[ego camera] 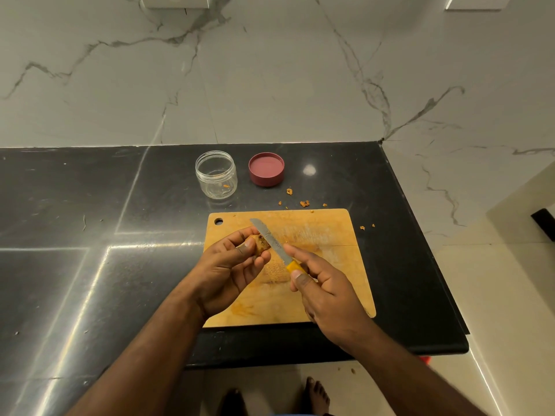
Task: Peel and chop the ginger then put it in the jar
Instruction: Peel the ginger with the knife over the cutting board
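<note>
I am peeling the ginger [257, 242] now, I think, so chopping comes after. My left hand [231, 265] pinches the small brown lump between thumb and curled fingers, up above the wooden cutting board [345, 280]. My right hand [324, 292] grips the yellow handle of the knife [271, 241], with 1 finger stretched along the blade, and the blade lies against the ginger. Next I should scrape off thin skin slowly, away from my thumb. The ginger looks bumpy with dark spots. The open jar [216, 175] and its red lid [266, 169] wait past my fingertips.
</note>
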A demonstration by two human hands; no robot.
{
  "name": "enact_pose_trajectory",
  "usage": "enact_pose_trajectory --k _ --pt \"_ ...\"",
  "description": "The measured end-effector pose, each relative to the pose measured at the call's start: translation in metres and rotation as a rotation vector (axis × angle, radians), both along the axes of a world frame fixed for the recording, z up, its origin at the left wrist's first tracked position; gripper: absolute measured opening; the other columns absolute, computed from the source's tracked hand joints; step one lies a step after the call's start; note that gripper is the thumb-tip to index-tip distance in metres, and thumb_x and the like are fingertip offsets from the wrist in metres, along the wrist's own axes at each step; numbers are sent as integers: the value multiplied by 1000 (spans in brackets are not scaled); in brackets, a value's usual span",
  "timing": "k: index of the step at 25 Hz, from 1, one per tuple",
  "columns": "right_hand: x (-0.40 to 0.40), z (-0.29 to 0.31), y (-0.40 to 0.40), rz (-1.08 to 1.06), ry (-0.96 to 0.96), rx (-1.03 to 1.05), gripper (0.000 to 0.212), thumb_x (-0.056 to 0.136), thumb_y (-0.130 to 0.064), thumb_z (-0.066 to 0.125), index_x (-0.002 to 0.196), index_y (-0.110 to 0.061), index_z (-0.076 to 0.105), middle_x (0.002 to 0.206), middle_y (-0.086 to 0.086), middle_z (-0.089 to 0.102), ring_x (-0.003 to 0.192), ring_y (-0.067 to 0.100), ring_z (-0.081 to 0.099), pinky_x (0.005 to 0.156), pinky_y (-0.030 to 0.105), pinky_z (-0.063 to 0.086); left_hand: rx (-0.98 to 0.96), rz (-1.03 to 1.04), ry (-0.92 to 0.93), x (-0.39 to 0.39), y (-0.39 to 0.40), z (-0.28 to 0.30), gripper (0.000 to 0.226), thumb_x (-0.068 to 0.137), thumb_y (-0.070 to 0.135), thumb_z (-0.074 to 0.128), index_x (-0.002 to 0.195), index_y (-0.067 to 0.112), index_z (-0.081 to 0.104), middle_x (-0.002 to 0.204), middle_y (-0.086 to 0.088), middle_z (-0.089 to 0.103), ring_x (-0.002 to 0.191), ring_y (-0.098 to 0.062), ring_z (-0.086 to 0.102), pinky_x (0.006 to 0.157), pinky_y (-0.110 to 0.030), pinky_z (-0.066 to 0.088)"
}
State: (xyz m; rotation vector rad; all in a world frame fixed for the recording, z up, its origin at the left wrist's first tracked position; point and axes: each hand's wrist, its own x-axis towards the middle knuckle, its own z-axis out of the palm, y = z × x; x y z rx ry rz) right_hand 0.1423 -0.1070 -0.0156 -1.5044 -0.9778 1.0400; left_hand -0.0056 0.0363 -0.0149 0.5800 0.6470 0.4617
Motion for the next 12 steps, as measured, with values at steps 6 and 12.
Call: enact_pose_trajectory --k 6,12 --pt "-2 3 -2 -27 74 -9 42 103 -15 48 135 -41 53 81 -2 61 47 3 42 46 15 35 37 -10 -26 1 -4 0 46 94 7 53 140 3 50 101 -16 67 79 -20 65 67 -26 59" --pt "-1 5 -3 -6 200 -27 42 103 -10 46 135 -37 56 75 1 58 42 8 30 40 22 27 72 -29 -47 0 -4 -1 43 94 4 53 137 3 53 103 -17 67 84 -22 66 71 -28 59"
